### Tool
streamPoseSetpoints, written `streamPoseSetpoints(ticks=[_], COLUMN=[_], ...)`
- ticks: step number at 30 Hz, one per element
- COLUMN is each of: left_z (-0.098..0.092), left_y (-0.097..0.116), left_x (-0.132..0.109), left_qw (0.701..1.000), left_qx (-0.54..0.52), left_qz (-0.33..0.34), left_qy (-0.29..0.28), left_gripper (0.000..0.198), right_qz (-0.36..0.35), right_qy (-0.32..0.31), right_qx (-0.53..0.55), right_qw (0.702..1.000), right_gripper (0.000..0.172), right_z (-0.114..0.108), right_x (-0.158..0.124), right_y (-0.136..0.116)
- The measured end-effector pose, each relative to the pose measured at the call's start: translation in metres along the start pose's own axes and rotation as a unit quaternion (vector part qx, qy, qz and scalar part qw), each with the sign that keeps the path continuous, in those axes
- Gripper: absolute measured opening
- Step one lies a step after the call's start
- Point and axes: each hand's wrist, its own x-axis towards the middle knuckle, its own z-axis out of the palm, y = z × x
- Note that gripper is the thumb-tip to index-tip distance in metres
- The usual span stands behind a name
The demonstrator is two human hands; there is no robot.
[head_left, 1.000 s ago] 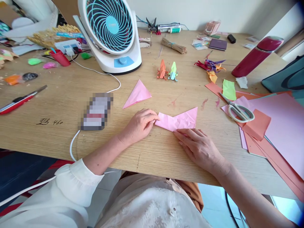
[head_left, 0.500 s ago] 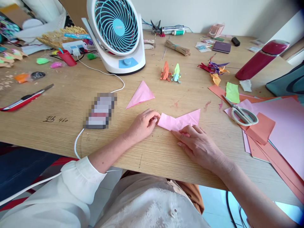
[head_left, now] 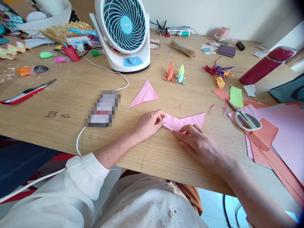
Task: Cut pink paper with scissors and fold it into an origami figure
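Note:
A folded piece of pink paper point(head_left: 190, 121) lies on the wooden table in front of me, its top edge dipping in the middle. My left hand point(head_left: 150, 124) pinches its left corner between thumb and fingers. Along the lower edge, my right hand point(head_left: 200, 144) grips the paper with bent fingers, the thumb underneath near the edge. The fingers cover part of the lower fold. Just beyond my left hand rests a separate pink paper triangle point(head_left: 145, 95), which neither hand touches.
A fan point(head_left: 125, 34) and two folded paper figures point(head_left: 169, 72) stand farther back. To the left are a charging phone point(head_left: 103, 109) and a red utility knife point(head_left: 28, 91). Scissors point(head_left: 247, 118) rest on coloured paper sheets point(head_left: 285, 139) at right, near a red flask point(head_left: 266, 65).
My left fingers have come over the paper's left corner and now cover it. The right hand keeps its place on the lower edge. The whole view has shifted slightly.

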Motion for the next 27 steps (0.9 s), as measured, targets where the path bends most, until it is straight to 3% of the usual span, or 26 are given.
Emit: streamPoseSetpoints(ticks=[14,27], left_z=[-0.003,-0.01], left_y=[-0.001,-0.004], left_x=[0.0,0.002], left_qw=[1.0,0.999], left_qx=[0.008,-0.003], left_qz=[0.009,0.0], left_qy=[-0.013,-0.044], left_gripper=[0.02,0.027], right_qz=[-0.071,-0.073], right_qy=[0.001,-0.041], right_qx=[0.051,0.022], right_qw=[0.996,0.996], right_gripper=[0.04,0.036], right_z=[0.0,0.001], right_x=[0.011,0.026], right_y=[0.012,0.017])
